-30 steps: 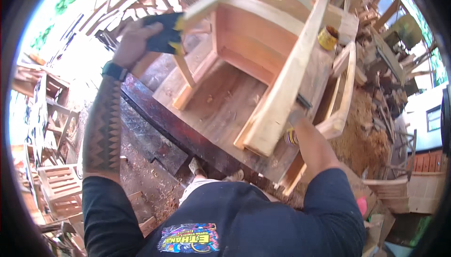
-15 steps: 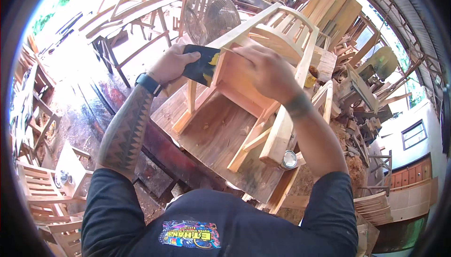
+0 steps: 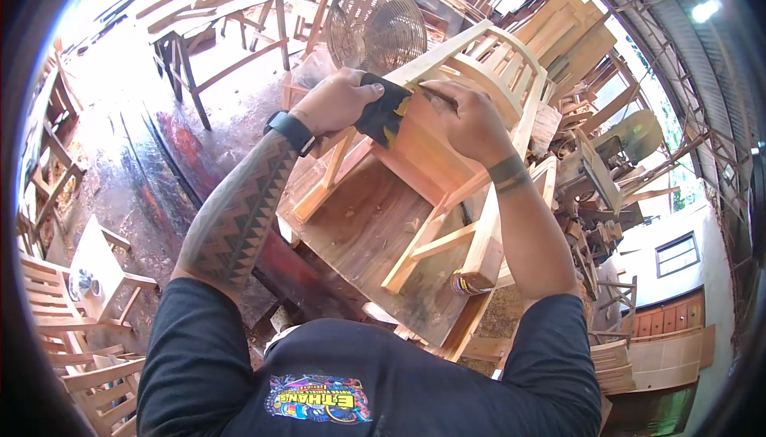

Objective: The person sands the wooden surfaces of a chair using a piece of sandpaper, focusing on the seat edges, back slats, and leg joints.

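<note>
My left hand [image 3: 335, 100] grips a flat dark rectangular piece [image 3: 384, 110] with yellow smears along its right side, thumb on top. Close to its right, my right hand [image 3: 472, 124] is closed, fingers bent over the edge of an unfinished wooden chair [image 3: 437, 150]; what it pinches, if anything, is too small to make out. The chair lies tipped on a wooden board [image 3: 343, 233], with its slatted back at the far right and its legs toward me. A small can [image 3: 471, 283] with a printed label stands by the near end of a thick chair leg.
A round fan [image 3: 377, 26] stands beyond the chair. Stacked planks and wood scraps [image 3: 558, 46] fill the far right. Wooden frames [image 3: 231, 26] stand at the far left, slatted chairs [image 3: 56, 301] at the near left. A wall with a window [image 3: 677, 255] is on the right.
The view has shifted, so the chair and the can sit differently in it. Both hands stay at the chair's far edge; my right fingers are now more curled, near the dark piece.
</note>
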Demonstrator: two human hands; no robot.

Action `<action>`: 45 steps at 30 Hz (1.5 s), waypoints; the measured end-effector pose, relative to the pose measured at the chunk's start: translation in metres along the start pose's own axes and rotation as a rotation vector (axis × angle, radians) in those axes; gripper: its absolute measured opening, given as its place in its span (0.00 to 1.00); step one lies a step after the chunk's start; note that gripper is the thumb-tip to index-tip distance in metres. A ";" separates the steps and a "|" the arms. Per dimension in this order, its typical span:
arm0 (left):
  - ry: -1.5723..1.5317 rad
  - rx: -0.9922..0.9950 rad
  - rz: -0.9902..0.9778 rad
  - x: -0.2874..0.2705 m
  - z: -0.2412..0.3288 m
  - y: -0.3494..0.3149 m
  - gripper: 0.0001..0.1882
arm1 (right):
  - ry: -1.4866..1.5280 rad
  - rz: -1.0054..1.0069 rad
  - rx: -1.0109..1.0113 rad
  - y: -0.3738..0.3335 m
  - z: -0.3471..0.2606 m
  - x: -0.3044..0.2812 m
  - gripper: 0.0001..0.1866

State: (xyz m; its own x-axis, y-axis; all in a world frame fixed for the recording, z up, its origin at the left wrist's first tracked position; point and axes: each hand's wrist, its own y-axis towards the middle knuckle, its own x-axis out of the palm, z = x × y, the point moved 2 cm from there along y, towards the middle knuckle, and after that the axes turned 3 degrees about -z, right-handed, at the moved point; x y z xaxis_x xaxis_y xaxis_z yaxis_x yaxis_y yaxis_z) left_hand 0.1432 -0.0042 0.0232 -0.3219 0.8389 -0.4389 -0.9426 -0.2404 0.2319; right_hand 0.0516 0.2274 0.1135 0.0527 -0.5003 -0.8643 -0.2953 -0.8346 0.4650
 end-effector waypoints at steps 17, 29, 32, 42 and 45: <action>-0.114 -0.136 0.033 -0.005 0.012 -0.007 0.24 | 0.139 -0.041 -0.057 -0.032 -0.011 0.037 0.17; -0.319 0.133 0.019 -0.009 0.045 -0.019 0.25 | 1.516 0.093 0.728 -0.072 -0.040 0.003 0.19; -0.450 0.387 0.010 -0.006 0.017 -0.015 0.26 | 1.845 0.237 0.755 -0.058 -0.045 0.010 0.21; 0.045 0.569 -0.053 0.012 0.058 -0.036 0.32 | 1.907 0.360 0.461 -0.046 -0.039 -0.002 0.18; 0.308 0.668 -0.103 0.014 0.050 -0.032 0.28 | 1.949 0.426 0.443 -0.061 -0.026 -0.044 0.19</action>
State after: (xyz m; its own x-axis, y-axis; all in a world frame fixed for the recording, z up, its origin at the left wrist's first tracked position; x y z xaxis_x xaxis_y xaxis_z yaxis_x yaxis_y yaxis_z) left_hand 0.1735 0.0402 0.0531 -0.3379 0.6428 -0.6875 -0.7462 0.2622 0.6119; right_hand 0.0921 0.2946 0.1285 0.5833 -0.3927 0.7110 -0.7102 -0.6714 0.2118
